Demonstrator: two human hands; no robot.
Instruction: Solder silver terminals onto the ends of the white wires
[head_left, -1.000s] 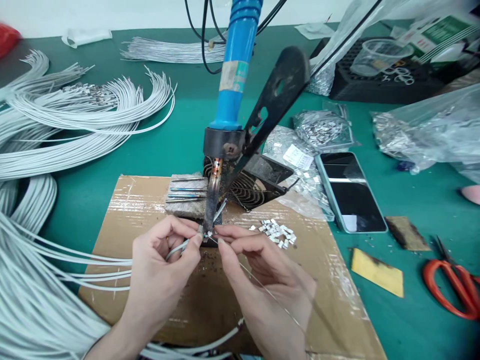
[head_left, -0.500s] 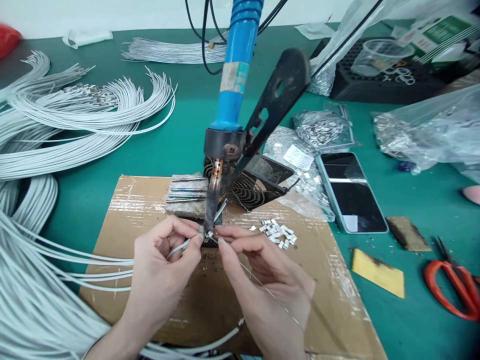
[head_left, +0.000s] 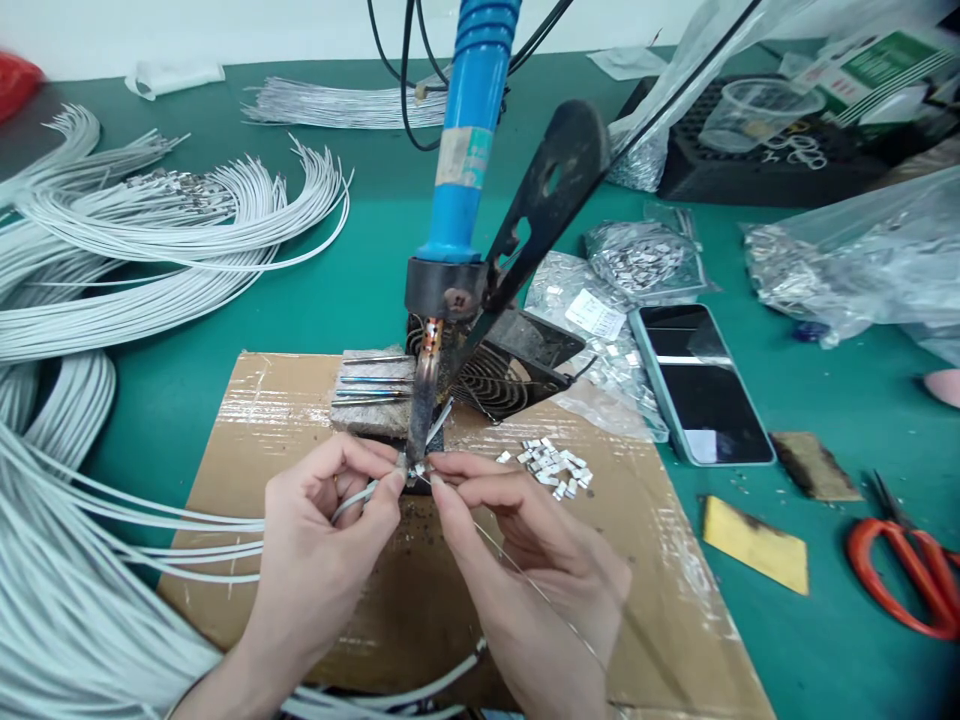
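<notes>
My left hand (head_left: 322, 530) pinches a white cable (head_left: 354, 500) close to its end, below the tip of a blue soldering iron (head_left: 459, 190). Between the thumb and fingers of my right hand (head_left: 532, 560) is a thin solder wire (head_left: 536, 588), which trails back across the palm. Its front end meets the cable end at the iron's dark tip, where a small shiny metal piece (head_left: 418, 468) shows. My fingertips partly hide that spot. The iron hangs tip down in a black metal bracket (head_left: 547, 200). Small silvery metal pieces (head_left: 555, 465) lie right of my right hand.
Under my hands lies a cardboard sheet (head_left: 247, 420). Bundles of white cables (head_left: 150, 310) fill the left side. To the right are a phone (head_left: 705, 390), a yellow sponge (head_left: 756, 545), red-handled scissors (head_left: 900, 570) and bags of metal parts (head_left: 645, 255). A black fan (head_left: 502, 370) sits behind the iron.
The iron and its bracket appear shifted slightly left. Both hands keep almost the same pose, the cable end and solder wire still meeting at the tip.
</notes>
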